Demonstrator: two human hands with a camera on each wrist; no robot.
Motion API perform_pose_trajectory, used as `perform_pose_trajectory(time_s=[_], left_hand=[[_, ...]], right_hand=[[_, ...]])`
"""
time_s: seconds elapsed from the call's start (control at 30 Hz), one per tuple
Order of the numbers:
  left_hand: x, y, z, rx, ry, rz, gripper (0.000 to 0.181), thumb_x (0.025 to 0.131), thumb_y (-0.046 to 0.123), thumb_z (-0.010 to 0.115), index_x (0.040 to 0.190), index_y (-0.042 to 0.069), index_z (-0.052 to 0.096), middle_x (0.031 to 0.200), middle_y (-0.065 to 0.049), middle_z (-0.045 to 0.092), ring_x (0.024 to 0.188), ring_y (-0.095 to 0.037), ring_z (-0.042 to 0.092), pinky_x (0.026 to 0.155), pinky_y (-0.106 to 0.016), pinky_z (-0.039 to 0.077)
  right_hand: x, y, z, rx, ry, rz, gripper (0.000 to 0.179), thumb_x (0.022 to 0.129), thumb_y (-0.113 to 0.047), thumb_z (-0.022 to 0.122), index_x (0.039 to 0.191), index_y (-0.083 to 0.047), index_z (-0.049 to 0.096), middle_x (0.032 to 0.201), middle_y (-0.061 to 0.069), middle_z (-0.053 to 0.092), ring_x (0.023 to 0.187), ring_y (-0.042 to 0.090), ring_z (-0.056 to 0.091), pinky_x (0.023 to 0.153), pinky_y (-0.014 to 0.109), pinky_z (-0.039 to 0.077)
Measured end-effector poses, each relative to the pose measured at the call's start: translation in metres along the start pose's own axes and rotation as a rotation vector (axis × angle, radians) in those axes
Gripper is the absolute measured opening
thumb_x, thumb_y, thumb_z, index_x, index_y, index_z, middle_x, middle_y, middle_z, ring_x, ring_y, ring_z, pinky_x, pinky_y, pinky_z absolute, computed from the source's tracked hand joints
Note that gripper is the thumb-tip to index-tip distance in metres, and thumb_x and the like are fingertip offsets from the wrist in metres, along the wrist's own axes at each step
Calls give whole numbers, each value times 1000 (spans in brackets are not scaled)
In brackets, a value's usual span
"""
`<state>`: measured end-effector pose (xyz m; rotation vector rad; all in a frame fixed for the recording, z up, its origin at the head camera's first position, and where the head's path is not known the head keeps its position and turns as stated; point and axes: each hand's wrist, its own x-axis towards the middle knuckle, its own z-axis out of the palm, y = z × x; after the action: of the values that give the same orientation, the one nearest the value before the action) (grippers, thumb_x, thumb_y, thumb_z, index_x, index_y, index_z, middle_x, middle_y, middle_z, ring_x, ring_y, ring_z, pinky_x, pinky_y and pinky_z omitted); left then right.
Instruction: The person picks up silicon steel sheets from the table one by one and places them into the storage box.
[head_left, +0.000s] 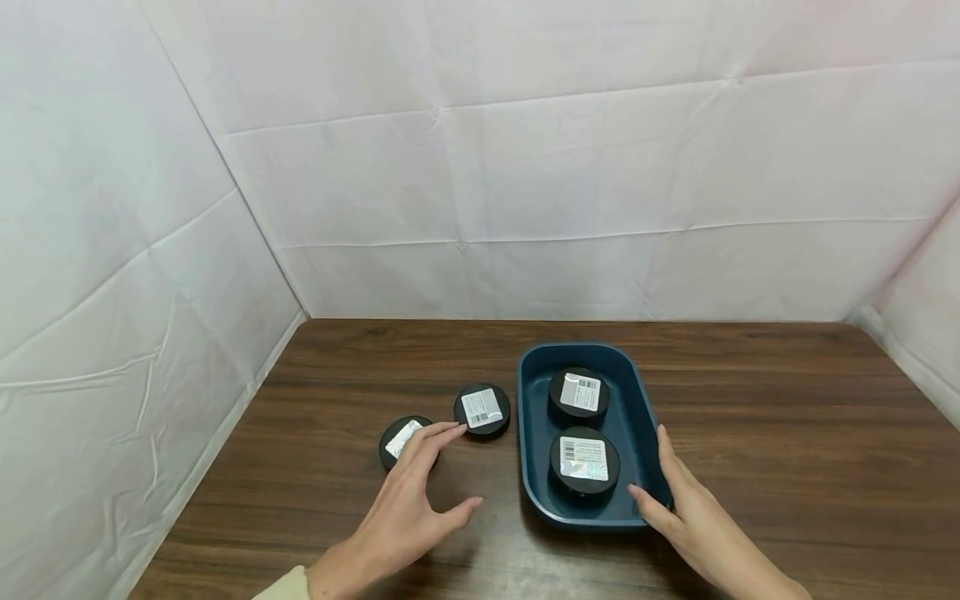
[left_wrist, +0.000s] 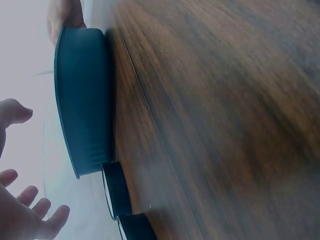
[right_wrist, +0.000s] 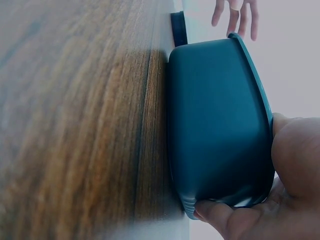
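A dark blue rectangular tray (head_left: pixel 536 500) stands on the table, holding two round black containers, one (head_left: pixel 585 463) near its front and another (head_left: pixel 580 395) behind. White barcode labels cover part of their tops. My right hand (head_left: pixel 693 508) grips the tray's right side near the front corner, thumb over the rim and fingers along the outer wall. Left of the tray sit two more black containers: one (head_left: pixel 482 410) close beside it, the other (head_left: pixel 392 433) partly hidden behind my left hand (head_left: pixel 408 508). That hand hovers with fingers extended and thumb spread, holding nothing.
The brown wood-grain table (head_left: pixel 787 433) runs back to a creased white sheet (head_left: pixel 555 183). More white sheeting (head_left: pixel 112 292) borders the left side, and another sheet (head_left: pixel 930 308) the right.
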<state>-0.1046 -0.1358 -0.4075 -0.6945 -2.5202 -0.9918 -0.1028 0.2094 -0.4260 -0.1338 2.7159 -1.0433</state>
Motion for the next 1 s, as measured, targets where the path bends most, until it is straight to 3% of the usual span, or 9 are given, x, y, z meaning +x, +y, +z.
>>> perform_pose_trajectory(time_s=[0.17, 0.5, 1.0], left_hand=[[1, -2, -2, 0, -7, -1, 79, 74, 24, 90, 142, 12, 52, 140, -2, 52, 125, -18, 55, 99, -40, 54], [0, -8, -4, 19, -12, -27, 80, 74, 26, 90, 143, 20, 50, 140, 0, 53, 127, -18, 54, 101, -44, 53], [1, -20, -7, 65, -12, -41, 78, 73, 24, 91, 140, 16, 52, 136, -1, 57, 125, -22, 55, 101, -47, 52]], right_hand=[[0, 0, 0, 2, -1, 4, 99, 102, -52, 51, 159, -6, -16, 162, 36, 5, 146, 56, 19, 110, 73, 32], [1, 1, 0, 0, -12, 8, 99, 102, -52, 51, 158, -5, -16, 162, 36, 4, 147, 56, 18, 111, 73, 31], [1, 1, -1, 11, -26, 23, 101, 102, -53, 51, 158, -6, -17, 163, 36, 3, 147, 56, 17, 112, 72, 30]])
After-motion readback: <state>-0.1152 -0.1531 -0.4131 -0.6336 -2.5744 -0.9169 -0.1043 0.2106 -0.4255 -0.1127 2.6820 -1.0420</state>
